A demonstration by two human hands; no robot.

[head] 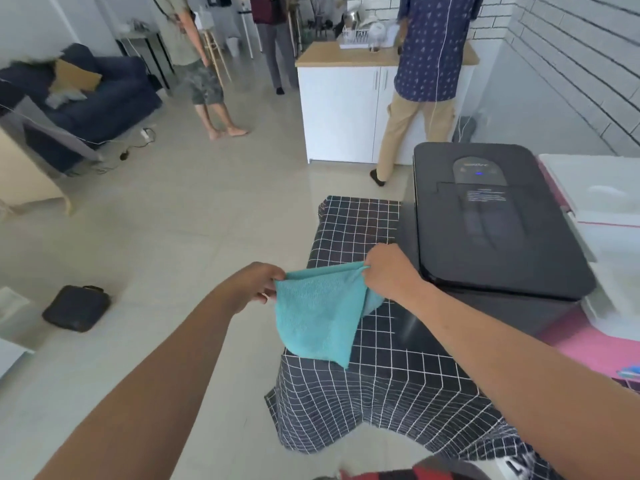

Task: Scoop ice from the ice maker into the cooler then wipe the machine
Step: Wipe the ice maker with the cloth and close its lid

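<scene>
Both hands are holding a teal cloth (317,317) up in the air just in front of the ice maker (498,220), each taking one top corner so the fabric is hanging open, probably to fold or square it for wiping. The left hand (258,284) is pinching the corner farther from the ice maker; the right hand (388,271) is pinching the corner nearest it, close to its front edge. The ice maker is sitting lid-down on a worktop (356,223) covered in a black grid cloth, its blue light glowing. Beside the ice maker, on its far side from the cloth, something white is lying, possibly the cooler (602,195), though the view is cutting it off.
</scene>
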